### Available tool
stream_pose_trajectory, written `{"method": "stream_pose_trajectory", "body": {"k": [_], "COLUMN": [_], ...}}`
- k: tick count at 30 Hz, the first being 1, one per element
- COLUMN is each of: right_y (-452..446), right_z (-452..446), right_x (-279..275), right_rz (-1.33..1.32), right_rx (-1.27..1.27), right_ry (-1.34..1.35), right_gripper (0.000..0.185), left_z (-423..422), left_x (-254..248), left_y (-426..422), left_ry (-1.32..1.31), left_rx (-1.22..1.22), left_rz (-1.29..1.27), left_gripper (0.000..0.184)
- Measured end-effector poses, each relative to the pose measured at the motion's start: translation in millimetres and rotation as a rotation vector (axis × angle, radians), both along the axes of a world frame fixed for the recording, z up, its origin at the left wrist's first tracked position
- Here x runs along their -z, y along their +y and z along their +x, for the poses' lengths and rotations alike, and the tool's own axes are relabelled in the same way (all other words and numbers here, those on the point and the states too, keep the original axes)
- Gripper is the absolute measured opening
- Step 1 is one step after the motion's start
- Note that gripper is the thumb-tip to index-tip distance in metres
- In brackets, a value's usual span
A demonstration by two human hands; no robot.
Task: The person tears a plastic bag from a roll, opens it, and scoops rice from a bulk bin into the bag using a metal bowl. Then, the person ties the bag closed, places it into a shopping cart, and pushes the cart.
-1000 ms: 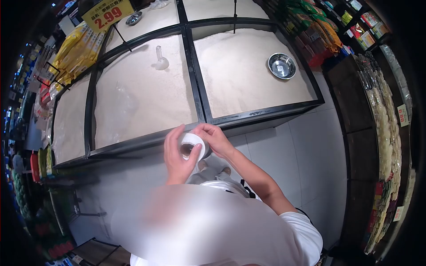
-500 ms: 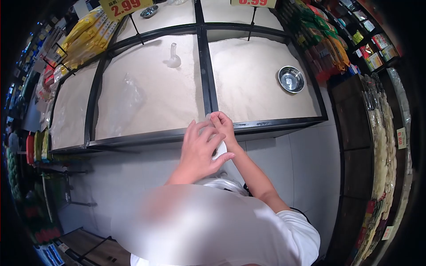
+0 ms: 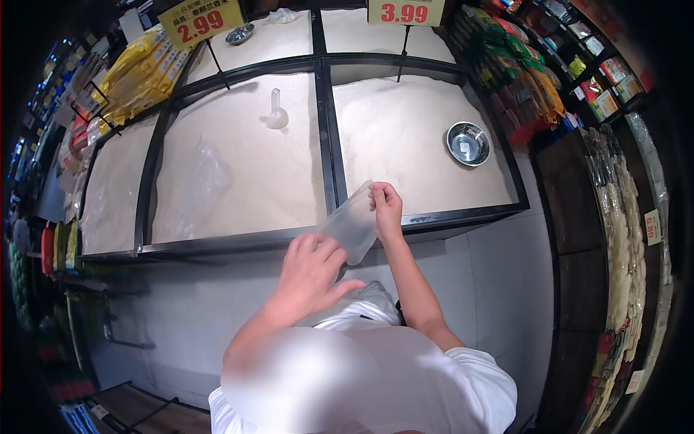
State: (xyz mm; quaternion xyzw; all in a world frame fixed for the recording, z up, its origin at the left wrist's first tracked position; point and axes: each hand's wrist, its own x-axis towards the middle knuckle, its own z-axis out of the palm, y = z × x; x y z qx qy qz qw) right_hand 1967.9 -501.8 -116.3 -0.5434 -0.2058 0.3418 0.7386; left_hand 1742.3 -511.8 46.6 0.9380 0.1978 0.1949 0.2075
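A translucent plastic bag (image 3: 352,226) stretches between my two hands at the front edge of the rice bins. My right hand (image 3: 386,201) is closed, pinching the bag's far upper corner above the right bin's front edge. My left hand (image 3: 309,271) curls over the bag's near end, thumb apart; the roll it comes from is mostly hidden under the palm. Beyond my hands, a clear scoop (image 3: 276,116) lies on the white rice (image 3: 253,159) of the middle bin. A steel bowl (image 3: 468,143) rests on the rice in the right bin.
Black dividers (image 3: 330,137) separate the bins. Price signs (image 3: 406,11) stand at the back. A crumpled clear bag (image 3: 207,173) lies on the middle rice. Yellow packs (image 3: 137,69) are stacked at left; long packs of noodle-like goods (image 3: 614,239) hang at right.
My right hand has moved right and away from my left, drawing out a length of plastic bag. My left hand has dropped slightly lower, and the white roll seen earlier is now mostly covered.
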Motion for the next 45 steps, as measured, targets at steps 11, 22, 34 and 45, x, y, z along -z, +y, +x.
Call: {"method": "stream_pose_trajectory", "body": {"k": [11,22,34,45], "right_y": [-35,-26,-31,-85], "right_z": [101,165,321,335], "right_x": [-23,20,148,72], "right_rz": [0.006,-0.054,-0.146,-0.068], "right_rx": [-0.043,-0.124,0.473,0.198], "right_ry": [-0.029,-0.051,0.117,0.096], "right_gripper": [0.023,0.019,0.017,0.013], "left_z": [50,67,65,156], "left_x": [12,13,21,28], "left_y": [-33,-63,-58,-65], "left_ry": [-0.002,0.032,0.009,-0.275], "left_rx": [-0.676,-0.771,-0.859,-0.226], "left_rz": [0.031,0.091,0.107,-0.33], "left_gripper": [0.029,0.011,0.006,0.029]}}
